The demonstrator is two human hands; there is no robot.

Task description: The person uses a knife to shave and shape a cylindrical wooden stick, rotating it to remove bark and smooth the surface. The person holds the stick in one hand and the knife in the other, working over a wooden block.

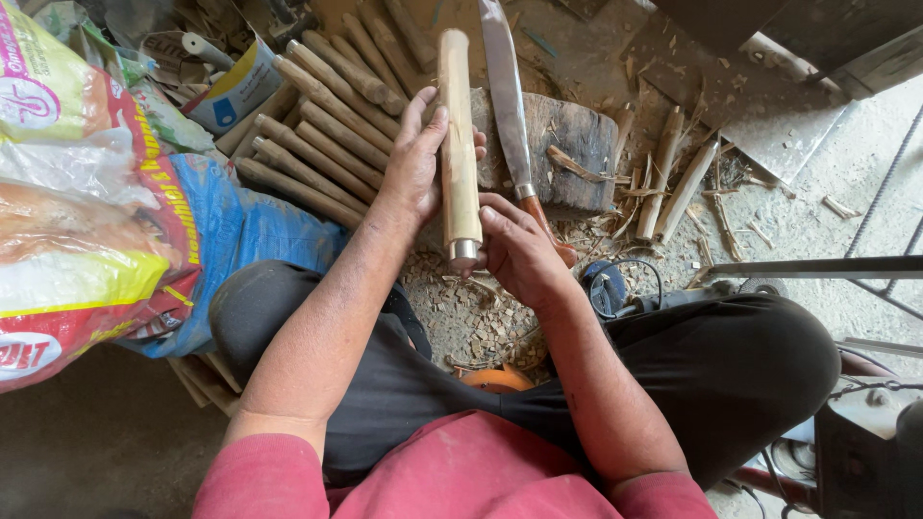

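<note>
My left hand (415, 159) grips the middle of a pale, smooth wooden handle (457, 106) that points away from me. A metal ring (465, 253) caps its near end. My right hand (519, 252) pinches that ring end with its fingertips. Just right of the handle, a long knife (504, 91) with a reddish grip lies across a dark wooden chopping block (572, 149).
A stack of rough brown sticks (317, 135) lies to the left of the block. Printed sacks (87, 192) are piled at far left. Wood chips (471, 312) cover the ground between my knees, more trimmed sticks (673, 178) lie to the right, and a metal bar (817, 267) crosses there.
</note>
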